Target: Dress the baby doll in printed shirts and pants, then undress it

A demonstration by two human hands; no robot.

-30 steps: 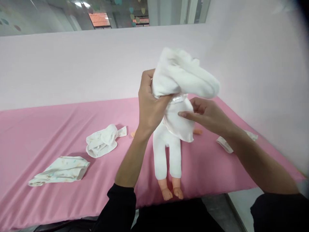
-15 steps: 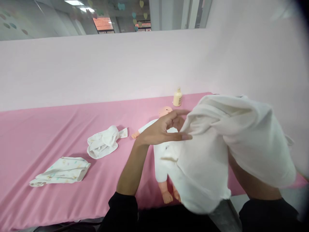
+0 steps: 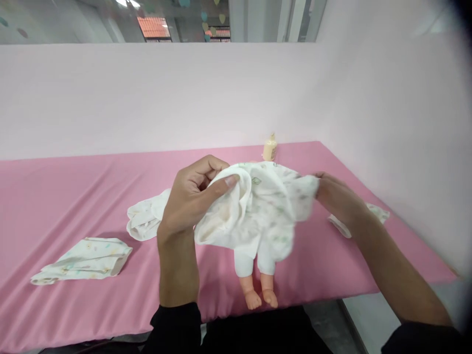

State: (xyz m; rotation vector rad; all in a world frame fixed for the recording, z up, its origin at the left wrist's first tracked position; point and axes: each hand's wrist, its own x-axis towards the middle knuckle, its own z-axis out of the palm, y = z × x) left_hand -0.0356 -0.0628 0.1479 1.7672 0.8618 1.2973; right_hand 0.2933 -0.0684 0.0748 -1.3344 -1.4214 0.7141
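Observation:
My left hand (image 3: 197, 194) pinches the edge of a white baby garment (image 3: 271, 206) printed with small green leaves, thumb in front and fingers behind. At the garment's other end, my right hand (image 3: 337, 196) grips a corner that is smeared by motion; its fingertips are partly hidden. The cloth hangs spread between both hands, above a baby doll (image 3: 245, 265) lying on its back. Only the doll's lower legs in white clothing and its bare feet show clearly. Its head and body are mostly behind the garment.
A pink sheet (image 3: 92, 196) covers the table against the wall. A cream pump bottle (image 3: 270, 149) stands near the back. On the left lie a folded printed cloth (image 3: 86, 259) and a crumpled white garment (image 3: 145, 216). Another white printed cloth (image 3: 376, 212) lies beyond my right forearm.
The garment, earlier bunched over my right hand and forearm, is now stretched between both hands with its leaf print showing. My left hand has moved left and my right hand has come into view.

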